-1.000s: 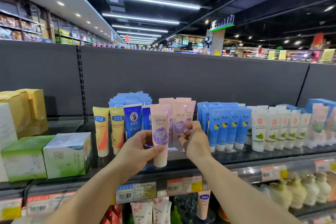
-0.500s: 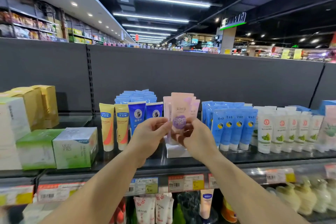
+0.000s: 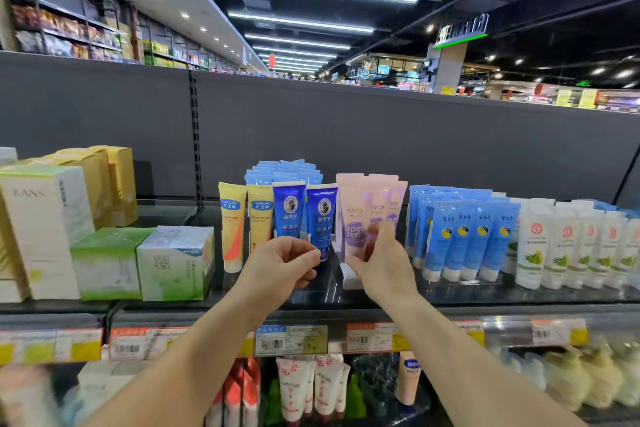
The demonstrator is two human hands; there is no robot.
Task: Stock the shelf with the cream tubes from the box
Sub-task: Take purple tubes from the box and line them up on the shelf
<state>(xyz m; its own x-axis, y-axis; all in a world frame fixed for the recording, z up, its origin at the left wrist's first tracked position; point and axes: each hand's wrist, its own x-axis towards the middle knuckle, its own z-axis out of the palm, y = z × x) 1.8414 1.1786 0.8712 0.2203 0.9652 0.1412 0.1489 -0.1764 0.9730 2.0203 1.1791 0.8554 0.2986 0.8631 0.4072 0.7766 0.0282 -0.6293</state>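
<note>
Several pink cream tubes (image 3: 360, 208) with purple labels stand upright at the middle of the glass shelf (image 3: 450, 291), in a low white display tray (image 3: 350, 279). My right hand (image 3: 382, 267) pinches the front pink tube low down, with thumb and fingers around its lower part. My left hand (image 3: 282, 262) hovers just left of the pink tubes, in front of a dark blue tube (image 3: 320, 218). Its fingers are curled and hold nothing. No supply box is in view.
Yellow tubes (image 3: 230, 225) and dark blue tubes stand left of the pink ones; light blue tubes (image 3: 464, 236) and white tubes (image 3: 568, 246) fill the right. Green-white boxes (image 3: 176, 262) and tall cartons (image 3: 45, 218) sit far left. Price labels (image 3: 291, 340) line the shelf edge above a lower shelf.
The pink tube held in both hands went down into the pink row. My left hand let go and drew back to the left; my right hand stays on the tube.
</note>
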